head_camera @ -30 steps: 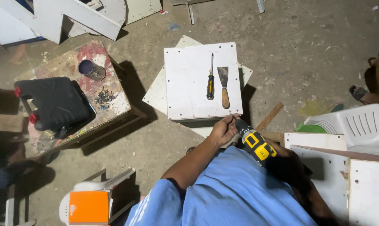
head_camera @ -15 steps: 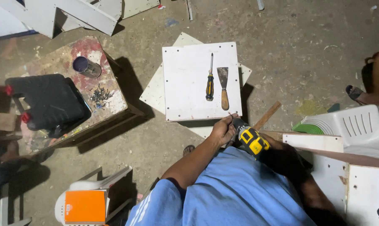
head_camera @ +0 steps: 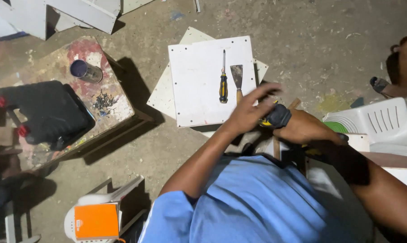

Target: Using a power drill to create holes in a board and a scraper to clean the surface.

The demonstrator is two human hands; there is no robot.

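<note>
My right hand is shut on a yellow and black cordless drill, held low in front of my blue shirt. Just left of it, my left hand hovers at the drill's front end with fingers spread and motion-blurred. Beyond the hands a white square board lies on the concrete floor. A screwdriver with a black and yellow handle and a putty knife lie side by side on it.
At left, a paint-stained wooden table carries a metal can, loose screws and a black tool case. A white plastic chair stands right, another person's sandalled foot beyond. An orange box sits lower left.
My left hand has let go of the drill's front and opened its fingers. The drill and both hands have risen closer to the white board's edge.
</note>
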